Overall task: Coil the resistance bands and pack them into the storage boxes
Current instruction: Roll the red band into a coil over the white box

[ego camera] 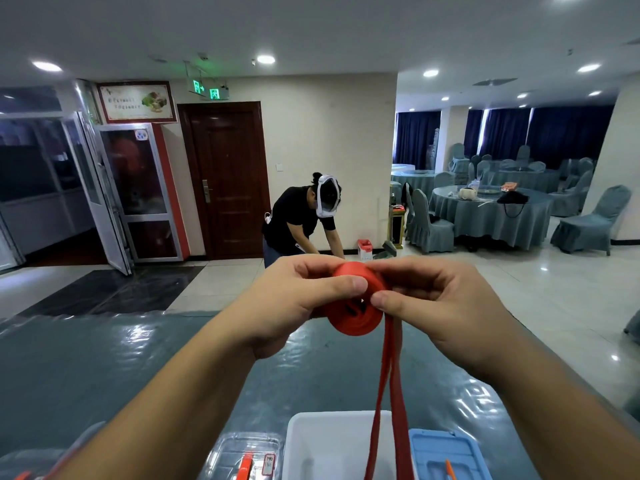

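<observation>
A red resistance band (pixel 353 313) is partly wound into a thick coil held up in front of me, above the table. My left hand (pixel 287 303) grips the coil from the left, thumb across its front. My right hand (pixel 440 306) pinches it from the right, thumb against the coil's edge. The band's loose tail (pixel 391 393) hangs down as two strands over an open white box (pixel 325 445) at the table's near edge. A blue lid (pixel 446 455) lies right of the white box, and a clear box (pixel 249 455) with a red latch stands left of it.
The table (pixel 104 368) has a glossy teal cover. Beyond it another person (pixel 301 220) bends over by a dark wooden door (pixel 225 178). Round tables (pixel 485 209) with covered chairs fill the right side of the room.
</observation>
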The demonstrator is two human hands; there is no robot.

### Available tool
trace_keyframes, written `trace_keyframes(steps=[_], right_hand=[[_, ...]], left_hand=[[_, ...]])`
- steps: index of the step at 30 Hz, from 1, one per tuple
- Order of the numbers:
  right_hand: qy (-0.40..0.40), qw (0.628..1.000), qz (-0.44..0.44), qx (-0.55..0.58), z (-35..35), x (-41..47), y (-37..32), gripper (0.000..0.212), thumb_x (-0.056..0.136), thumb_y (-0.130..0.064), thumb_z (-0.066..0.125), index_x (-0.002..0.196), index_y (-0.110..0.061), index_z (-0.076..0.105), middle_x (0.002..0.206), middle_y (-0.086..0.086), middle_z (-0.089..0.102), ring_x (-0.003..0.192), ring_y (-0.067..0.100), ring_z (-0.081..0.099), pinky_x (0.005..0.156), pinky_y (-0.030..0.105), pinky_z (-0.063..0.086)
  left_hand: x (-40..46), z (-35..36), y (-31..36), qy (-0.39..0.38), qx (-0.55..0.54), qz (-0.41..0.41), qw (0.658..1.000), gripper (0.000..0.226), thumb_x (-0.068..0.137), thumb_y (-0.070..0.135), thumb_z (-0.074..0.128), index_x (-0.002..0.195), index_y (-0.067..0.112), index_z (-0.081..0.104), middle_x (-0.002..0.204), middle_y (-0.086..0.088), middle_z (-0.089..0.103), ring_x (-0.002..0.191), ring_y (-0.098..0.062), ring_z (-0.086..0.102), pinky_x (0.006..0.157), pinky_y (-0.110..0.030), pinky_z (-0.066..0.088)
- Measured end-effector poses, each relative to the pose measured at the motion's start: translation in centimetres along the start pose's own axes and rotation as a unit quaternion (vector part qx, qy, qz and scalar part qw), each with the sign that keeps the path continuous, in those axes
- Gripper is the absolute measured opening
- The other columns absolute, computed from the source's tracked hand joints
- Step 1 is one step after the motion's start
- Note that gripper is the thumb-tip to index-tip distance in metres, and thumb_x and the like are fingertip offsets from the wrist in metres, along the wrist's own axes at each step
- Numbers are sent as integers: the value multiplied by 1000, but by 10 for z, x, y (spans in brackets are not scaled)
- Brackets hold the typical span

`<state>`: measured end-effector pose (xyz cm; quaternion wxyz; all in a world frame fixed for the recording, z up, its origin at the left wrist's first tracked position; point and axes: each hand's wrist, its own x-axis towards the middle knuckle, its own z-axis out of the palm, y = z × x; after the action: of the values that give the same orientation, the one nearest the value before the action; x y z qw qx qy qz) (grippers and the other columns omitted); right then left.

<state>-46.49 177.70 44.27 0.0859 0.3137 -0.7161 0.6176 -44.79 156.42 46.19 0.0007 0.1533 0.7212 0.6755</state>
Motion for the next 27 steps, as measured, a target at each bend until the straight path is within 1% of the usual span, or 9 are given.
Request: trace_keyframes(steps=[2,5,8,11,14,18,21,24,27], right_hand=[[14,1000,-6,12,3,-4,4,51,70,-23,82,121,-24,74,110,-2,79,106,17,75,96,35,60],[23,1000,-1,14,4,-7,8,54,70,-19,82,123,-20,73,110,-3,80,105,16,75,95,32,60],[-16,999,16,-34,-3,-4,4,48,76,-9,84,120,-22,74,107,-5,80,103,13,76,95,33,60],[-42,997,18,-69,-6,-2,-2,46,78,-10,85,118,-30,75,107,-8,80,103,11,75,93,31,60],[16,1000,-2,-12,-3,-2,0,49,70,-21,83,118,-27,74,106,-4,80,102,14,76,93,31,60],[41,999,-19,-16,-5,-8,4,47,72,-20,82,115,-36,74,107,-9,79,104,12,75,92,26,59],[-11,999,9,-50,-9,-9,0,46,79,-4,82,117,-29,75,108,-10,80,105,9,74,94,26,59],[-39,995,23,-85,-9,-6,-3,47,80,0,83,114,-33,75,104,-12,80,103,5,74,96,26,58],[8,1000,9,-13,-5,-6,-2,45,74,-10,84,114,-28,75,105,-5,80,102,13,76,94,31,60]], left_hand=[[-2,2,-4,2,-33,2,999,36,77,26,75,109,9,78,103,-14,77,92,-19,74,77,-25,57],[-3,5,-11,-7,-50,-4,999,27,81,24,78,106,12,78,101,-12,77,92,-18,73,78,-28,58],[1,-1,-9,-19,55,4,998,30,82,16,85,110,10,76,107,-16,77,101,-29,74,90,-37,60],[1,-4,-1,-24,127,10,992,31,80,13,85,109,10,76,101,-13,79,98,-28,76,89,-37,62],[1,0,-3,0,51,27,998,36,75,22,81,109,13,77,103,-15,78,98,-29,76,88,-40,62],[2,5,-15,11,-53,2,999,29,78,20,77,106,13,78,104,-14,78,95,-24,75,87,-39,62],[2,1,-16,-25,17,-7,1000,35,77,20,83,111,11,75,109,-14,77,102,-31,74,93,-44,61],[5,-3,-13,-30,111,18,993,37,77,21,89,110,12,77,106,-14,78,104,-33,74,96,-47,59],[5,-1,-15,-9,14,23,1000,35,75,20,82,109,11,79,106,-18,77,101,-31,74,94,-44,60]])
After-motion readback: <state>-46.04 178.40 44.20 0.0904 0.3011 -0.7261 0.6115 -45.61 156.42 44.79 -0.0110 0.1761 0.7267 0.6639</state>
